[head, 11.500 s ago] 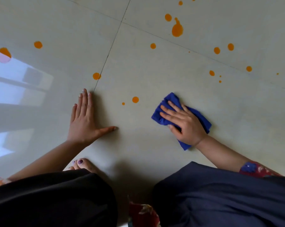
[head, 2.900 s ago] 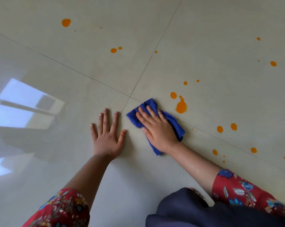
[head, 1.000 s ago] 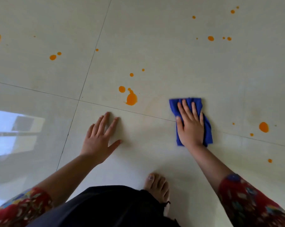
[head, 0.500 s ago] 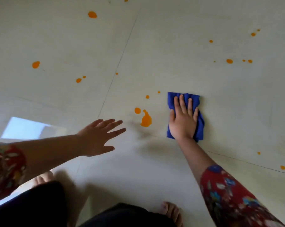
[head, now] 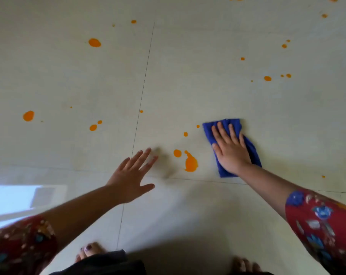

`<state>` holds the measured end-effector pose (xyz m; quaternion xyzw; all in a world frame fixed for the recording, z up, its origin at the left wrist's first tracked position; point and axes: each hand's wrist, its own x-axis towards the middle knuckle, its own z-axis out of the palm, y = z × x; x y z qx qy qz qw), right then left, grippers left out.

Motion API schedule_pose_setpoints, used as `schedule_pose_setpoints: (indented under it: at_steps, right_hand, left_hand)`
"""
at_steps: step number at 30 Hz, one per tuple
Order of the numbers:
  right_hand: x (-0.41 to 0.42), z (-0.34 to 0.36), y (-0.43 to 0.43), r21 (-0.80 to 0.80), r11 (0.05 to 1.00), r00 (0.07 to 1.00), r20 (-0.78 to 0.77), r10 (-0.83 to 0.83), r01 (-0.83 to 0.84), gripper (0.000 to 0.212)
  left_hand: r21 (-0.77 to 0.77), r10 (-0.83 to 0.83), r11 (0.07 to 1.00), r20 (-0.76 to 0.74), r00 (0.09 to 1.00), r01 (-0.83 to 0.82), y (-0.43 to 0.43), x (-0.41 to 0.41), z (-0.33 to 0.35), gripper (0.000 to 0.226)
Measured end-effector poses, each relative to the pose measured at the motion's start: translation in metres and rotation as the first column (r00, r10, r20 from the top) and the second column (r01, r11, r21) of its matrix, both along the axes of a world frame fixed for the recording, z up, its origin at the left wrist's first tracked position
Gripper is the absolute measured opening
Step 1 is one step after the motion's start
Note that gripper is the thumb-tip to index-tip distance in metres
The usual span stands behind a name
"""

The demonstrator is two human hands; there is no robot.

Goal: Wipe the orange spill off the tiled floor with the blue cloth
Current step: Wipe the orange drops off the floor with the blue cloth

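The blue cloth (head: 252, 153) lies folded on the tiled floor (head: 188, 76), on the tile just beyond a cross seam. Most of it is hidden under the right hand (head: 230, 153), which presses flat on it with straight, slightly spread fingers. Only the cloth's far edge, right side and near corner show.

Just left of the cloth, not touching it, sits the largest blot of the orange spill (head: 191, 163), with a round drop beside it and two smaller drops farther off. More drops are scattered over the tiles to the left and far right, and some at the top edge are cut off by the frame.

The left hand (head: 131, 177) is spread open with nothing in it, near the crossing of the grout lines (head: 144, 86). Its fingertips are blurred, and a soft shadow lies beside them. Whether it touches the floor cannot be told.

Both forearms end in red flowered sleeves (head: 323, 225), partly out of frame. At the bottom edge, toes (head: 88, 250) peek from behind dark fabric (head: 100, 262), and the other foot is dim and cropped. A pale window reflection (head: 13, 199) glares at the left.
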<state>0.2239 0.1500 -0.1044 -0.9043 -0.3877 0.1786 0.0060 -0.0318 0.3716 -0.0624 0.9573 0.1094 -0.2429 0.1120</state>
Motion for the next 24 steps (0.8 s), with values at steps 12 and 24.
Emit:
schedule_pose_setpoints:
  at_steps: [12, 24]
  right_hand:
    - [0.008, 0.019, 0.067, -0.075, 0.992, 0.985, -0.135, -0.108, 0.098, 0.054]
    - [-0.046, -0.008, 0.049, 0.138, 0.935, 0.934, 0.105, -0.342, 0.326, 0.057]
  left_hand:
    - [-0.036, 0.023, 0.999, 0.239, 0.971, -0.015, 0.052, -0.018, -0.039, 0.089]
    - [-0.016, 0.019, 1.0, 0.329, 0.944, -0.015, 0.058, -0.016, -0.051, 0.087]
